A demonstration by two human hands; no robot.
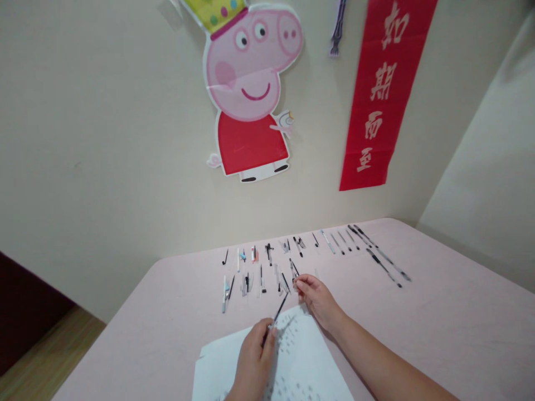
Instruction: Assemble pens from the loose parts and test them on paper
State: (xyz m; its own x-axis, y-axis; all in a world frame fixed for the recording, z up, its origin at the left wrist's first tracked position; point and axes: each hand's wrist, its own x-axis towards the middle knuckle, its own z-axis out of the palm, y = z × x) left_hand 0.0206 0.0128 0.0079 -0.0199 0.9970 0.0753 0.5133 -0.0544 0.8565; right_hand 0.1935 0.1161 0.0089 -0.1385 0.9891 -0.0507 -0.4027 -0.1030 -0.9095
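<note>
My left hand is closed around a thin dark pen refill, which points up and away over a white sheet of paper. Small dark marks cover the right part of that sheet. My right hand reaches past the sheet's far corner, thumb and fingers pinched at a small pen part in the near row. Its exact shape is partly hidden by the fingertips. Left of it, more dismantled pens lie in small groups, among them a clear and black group and a white and blue pen.
A farther row of pen parts runs along the back of the pink table. Several whole pens lie at the right. Behind the table, the wall carries a pig cutout and a red banner.
</note>
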